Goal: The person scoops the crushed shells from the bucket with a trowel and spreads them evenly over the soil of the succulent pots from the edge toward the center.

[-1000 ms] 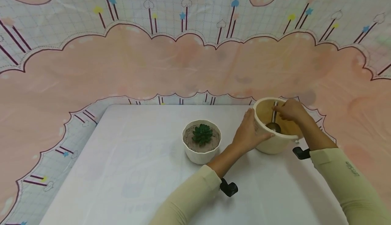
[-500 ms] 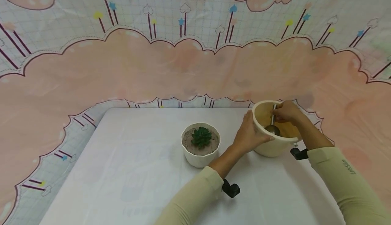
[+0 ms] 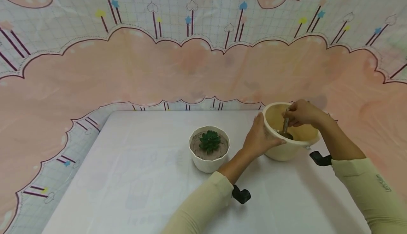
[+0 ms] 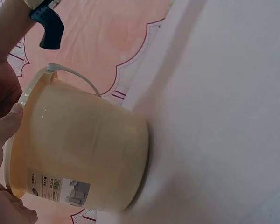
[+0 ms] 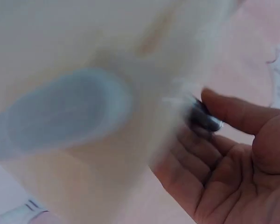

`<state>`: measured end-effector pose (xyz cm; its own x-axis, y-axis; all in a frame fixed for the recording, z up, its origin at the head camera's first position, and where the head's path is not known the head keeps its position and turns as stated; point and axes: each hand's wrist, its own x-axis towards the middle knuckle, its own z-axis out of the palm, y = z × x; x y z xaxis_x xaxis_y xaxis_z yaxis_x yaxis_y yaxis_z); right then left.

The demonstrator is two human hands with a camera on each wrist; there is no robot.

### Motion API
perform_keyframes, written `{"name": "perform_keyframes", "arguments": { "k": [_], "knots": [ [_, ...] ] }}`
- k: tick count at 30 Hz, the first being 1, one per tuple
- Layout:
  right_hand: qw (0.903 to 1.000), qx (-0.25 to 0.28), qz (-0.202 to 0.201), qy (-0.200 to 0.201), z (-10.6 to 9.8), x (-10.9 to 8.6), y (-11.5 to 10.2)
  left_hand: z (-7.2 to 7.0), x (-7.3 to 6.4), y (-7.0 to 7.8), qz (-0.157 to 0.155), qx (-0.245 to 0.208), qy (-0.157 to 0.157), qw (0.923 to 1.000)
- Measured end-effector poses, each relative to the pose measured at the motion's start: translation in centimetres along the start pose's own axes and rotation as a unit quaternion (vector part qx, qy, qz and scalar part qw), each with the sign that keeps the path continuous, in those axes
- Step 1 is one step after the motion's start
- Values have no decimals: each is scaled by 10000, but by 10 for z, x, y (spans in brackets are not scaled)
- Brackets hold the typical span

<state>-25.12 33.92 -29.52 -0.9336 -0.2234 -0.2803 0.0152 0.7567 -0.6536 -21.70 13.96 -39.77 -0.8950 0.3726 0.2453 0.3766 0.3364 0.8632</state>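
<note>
gripping a ladle [image 3: 288, 135] inside a bucket [image 3: 280, 153], the fingers of the right hand [image 3: 303, 114] seem mid-scoop, lifting out not yet done; the left hand's [image 3: 258, 139] fingers hold the bucket.

Here's your head camera, looking forward and down from well back, across the table [image 3: 127, 170] to the patterned backdrop [image 3: 190, 71]. Your left-wrist camera's close in, facing the side of the bucket [image 4: 93, 140], its rim at frame left! Your right-wrist camera's nearest, bucket blurring across it. All three share bucket and right hand [image 3: 300, 114].
</note>
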Motion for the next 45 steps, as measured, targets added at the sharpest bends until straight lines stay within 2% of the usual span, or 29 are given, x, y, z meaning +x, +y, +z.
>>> {"name": "perform_keyframes", "arguments": {
  "k": [4, 8, 19, 22, 25, 29, 33, 35, 38, 41, 45],
  "knots": [
    [9993, -228, -90, -298, 0, -13, -14, 0, -1, 2, -56, 105, 18, 9999],
    [9985, -318, -156, -413, 2, -20, -21, -2, -1, 4, -175, 184, 52, 9997],
    [9988, -165, -184, -423, 2, -29, -6, 4, -6, 3, -302, 151, -18, 9994],
    [9997, -87, -216, -23, -9, -35, -3, 6, -6, 1, -188, 169, 32, 9997],
    [9963, 140, -202, 826, -24, -41, -1, 7, -5, 0, 8, 202, 93, 9998],
    [9810, 510, -192, 1865, -32, -40, 4, 8, -2, -2, 200, 261, 172, 9993],
    [9642, 783, -156, 2530, -25, -30, 13, 6, 1, -2, 250, 180, 153, 9994],
    [9584, 884, -32, 2714, -20, -25, 19, 5, 1, -2, 189, 144, 110, 9997],
    [9551, 923, 142, 2812, -11, -18, 30, 5, -1, -2, 71, 142, 79, 9998],
    [9563, 820, 220, 2798, -2, -12, 39, 6, -2, -2, -23, 236, 97, 9997],
    [9592, 333, 187, 2802, 10, -8, 48, 6, -3, -2, 16, 351, 139, 9993]
  ]
}}
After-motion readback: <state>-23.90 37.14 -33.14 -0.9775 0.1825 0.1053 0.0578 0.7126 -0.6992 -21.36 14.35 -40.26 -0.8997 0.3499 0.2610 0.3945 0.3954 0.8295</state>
